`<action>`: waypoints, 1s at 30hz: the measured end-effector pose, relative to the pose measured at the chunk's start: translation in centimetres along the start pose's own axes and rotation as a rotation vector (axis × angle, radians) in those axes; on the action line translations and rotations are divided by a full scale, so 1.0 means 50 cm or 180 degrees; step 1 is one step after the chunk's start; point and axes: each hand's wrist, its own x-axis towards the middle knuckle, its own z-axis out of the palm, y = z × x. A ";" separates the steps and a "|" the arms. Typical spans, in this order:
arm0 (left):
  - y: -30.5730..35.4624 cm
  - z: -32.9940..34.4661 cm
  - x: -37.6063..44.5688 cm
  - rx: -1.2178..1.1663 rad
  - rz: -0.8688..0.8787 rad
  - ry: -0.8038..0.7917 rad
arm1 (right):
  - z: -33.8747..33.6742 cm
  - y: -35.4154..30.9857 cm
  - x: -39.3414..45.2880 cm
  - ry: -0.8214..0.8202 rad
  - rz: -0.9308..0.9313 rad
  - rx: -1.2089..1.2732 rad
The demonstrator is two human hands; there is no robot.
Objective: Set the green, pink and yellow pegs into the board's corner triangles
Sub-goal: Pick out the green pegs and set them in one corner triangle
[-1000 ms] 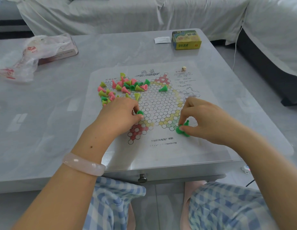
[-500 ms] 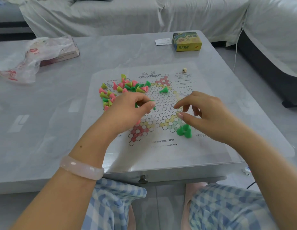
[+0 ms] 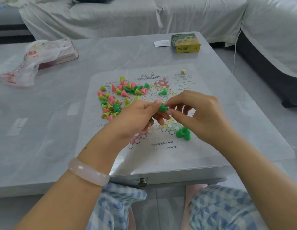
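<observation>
Head view: left hand [image 3: 137,113] and right hand [image 3: 199,112] fingers pinch one green peg [image 3: 162,107] above the board [image 3: 154,97].

A single head-worn view is given, aimed forward and down, close over the table [image 3: 45,130]; the sofa [image 3: 144,15] is caught along the frame's top.

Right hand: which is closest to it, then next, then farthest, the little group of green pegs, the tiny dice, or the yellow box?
From the right hand:
1. The group of green pegs, just below it on the board's near right corner.
2. The dice, beyond it, near the sheet's far edge.
3. The yellow box, farthest, at the table's back.
</observation>
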 end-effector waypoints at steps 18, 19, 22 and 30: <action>-0.017 -0.027 0.022 0.0041 -0.0039 0.0326 | -0.042 0.067 0.001 -0.1002 0.1025 -0.0566; -0.019 -0.029 0.024 0.0036 -0.0059 0.0362 | -0.041 0.069 -0.001 -0.1101 0.1046 -0.0529; -0.026 -0.035 0.030 0.0033 -0.0069 0.0487 | -0.039 0.073 -0.004 -0.1232 0.1094 -0.0453; -0.028 -0.041 0.033 -0.0098 0.0007 0.0511 | -0.033 0.075 -0.002 -0.1329 0.1047 -0.0520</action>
